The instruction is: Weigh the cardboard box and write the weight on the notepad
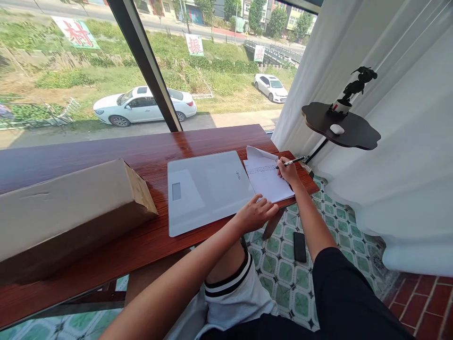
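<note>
My right hand (287, 171) grips a pen (294, 161), its tip on the page of a notebook (272, 185). Rows of small handwriting run across the upper part of that page, and a turned-up sheet curls at the far edge. My left hand (256, 213) lies at the table's near edge by the notebook's lower left corner, with its fingers loosely bent and apart. Left of the notebook lies a flat, pale, glossy panel (208, 196) with a small grey display window, like a bathroom scale.
A long cardboard box (71, 208) occupies the left of the reddish wooden table (159, 255). At the right, a small dark side table (361, 134) holds a potted plant (357, 87) and a white mouse-like object (337, 129). A black phone-like object (299, 247) lies on the tiled floor.
</note>
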Demonstrator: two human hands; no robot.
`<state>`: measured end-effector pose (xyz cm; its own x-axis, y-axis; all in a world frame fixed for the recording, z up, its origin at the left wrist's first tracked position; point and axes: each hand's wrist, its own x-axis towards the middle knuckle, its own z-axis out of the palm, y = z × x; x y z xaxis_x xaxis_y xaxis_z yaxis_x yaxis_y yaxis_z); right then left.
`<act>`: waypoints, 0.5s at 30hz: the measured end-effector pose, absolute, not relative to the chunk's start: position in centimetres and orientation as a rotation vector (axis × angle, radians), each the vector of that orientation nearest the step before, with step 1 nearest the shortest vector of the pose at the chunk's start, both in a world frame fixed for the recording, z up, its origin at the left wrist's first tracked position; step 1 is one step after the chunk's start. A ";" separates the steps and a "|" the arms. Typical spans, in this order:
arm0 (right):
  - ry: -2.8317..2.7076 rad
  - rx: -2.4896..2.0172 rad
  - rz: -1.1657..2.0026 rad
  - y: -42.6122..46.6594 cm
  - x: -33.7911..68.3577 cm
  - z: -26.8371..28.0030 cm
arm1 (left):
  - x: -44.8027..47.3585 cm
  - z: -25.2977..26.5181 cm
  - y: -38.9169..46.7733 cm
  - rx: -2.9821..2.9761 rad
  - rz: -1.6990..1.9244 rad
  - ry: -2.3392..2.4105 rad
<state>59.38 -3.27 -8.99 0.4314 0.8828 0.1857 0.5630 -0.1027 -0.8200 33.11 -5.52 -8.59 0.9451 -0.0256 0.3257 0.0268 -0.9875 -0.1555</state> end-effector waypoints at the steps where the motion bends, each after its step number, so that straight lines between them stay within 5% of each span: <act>1: -1.244 -1.780 0.452 -3.3 59.4 -9.0 | 33.1 -8.6 -5.5 -2.942 -0.499 -0.002; 15: -1.093 -1.758 0.445 -3.3 59.9 -8.9 | 33.3 -8.8 -5.6 -2.933 -0.546 -0.019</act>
